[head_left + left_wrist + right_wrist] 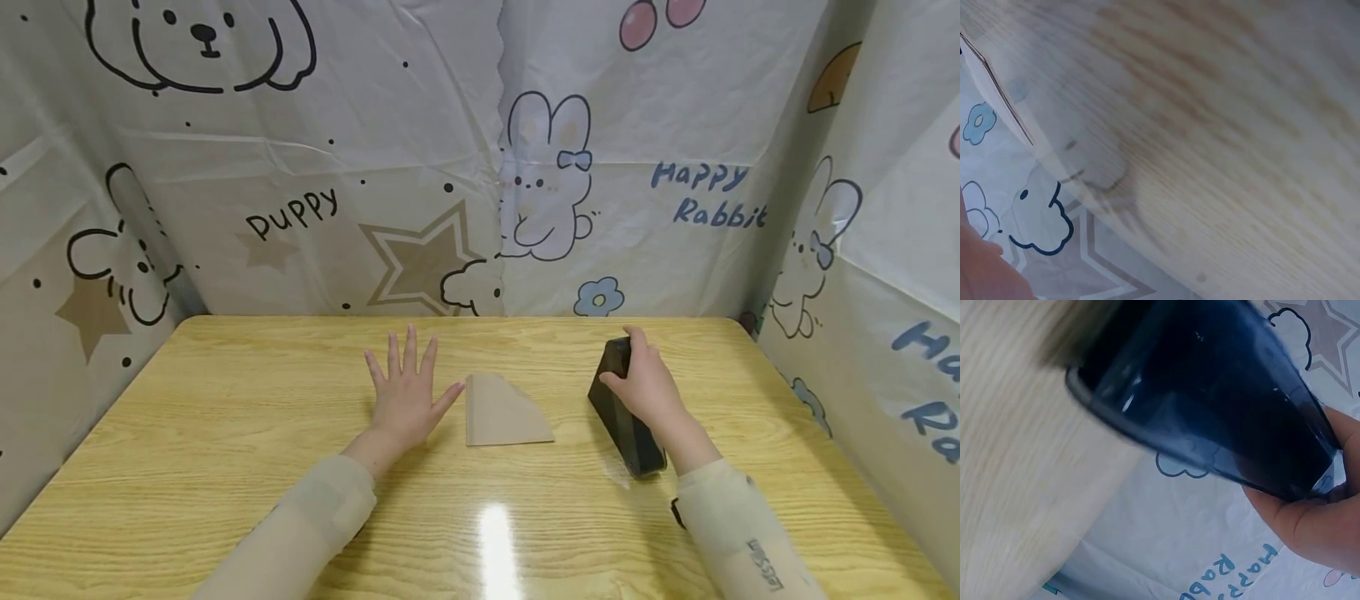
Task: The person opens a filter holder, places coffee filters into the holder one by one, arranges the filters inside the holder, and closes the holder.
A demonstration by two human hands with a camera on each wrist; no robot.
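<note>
A light-brown, fan-shaped paper coffee filter (504, 412), with a seam strip down its left side, lies flat mid-table. My left hand (405, 404) is just left of it, fingers spread wide and holding nothing, the thumb tip close to the filter's edge. Only part of that left hand (988, 269) shows in the left wrist view. On the right, my right hand (647, 379) grips the far end of a glossy black wedge-shaped box (617, 412), which slants over the table. In the right wrist view the box (1210, 394) looks dark and shiny, thumb along its narrow end.
The wood-grain table (225, 467) ends at a printed cloth curtain (337, 242), which also hangs on both sides. A bright reflection lies on the table's near middle. A faint clear patch shows beside the box's near end.
</note>
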